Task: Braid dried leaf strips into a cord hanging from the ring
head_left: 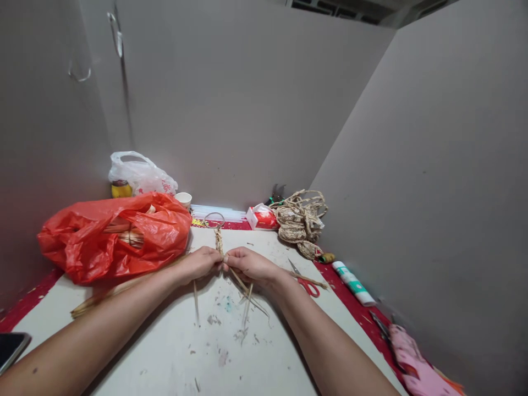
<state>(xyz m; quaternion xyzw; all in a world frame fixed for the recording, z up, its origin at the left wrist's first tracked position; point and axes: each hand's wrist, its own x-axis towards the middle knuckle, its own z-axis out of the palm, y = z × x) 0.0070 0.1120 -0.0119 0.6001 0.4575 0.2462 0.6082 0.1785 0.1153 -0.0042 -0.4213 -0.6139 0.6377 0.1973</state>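
A braid of tan straw [218, 241] runs toward me from a thin ring [214, 220] at the table's far side. At its near end, my left hand [202, 262] pinches the straw from the left. Close against it, my right hand [249, 265] pinches the straw from the right. Loose straw strands [247, 297] hang out below both hands toward me. My fingertips hide the spot where the strands cross. Right of my right wrist lie red-handled scissors [308, 287], with a bundle of straw across them.
At left sits a red plastic bag [99, 220] with straw inside; a white bag [144, 175] and paper cup [183, 199] stand behind. Back right are a tissue box [263, 217] and braided straw coils [295, 223]. A white-green roll [353, 283] and phone [11, 349] lie at the sides.
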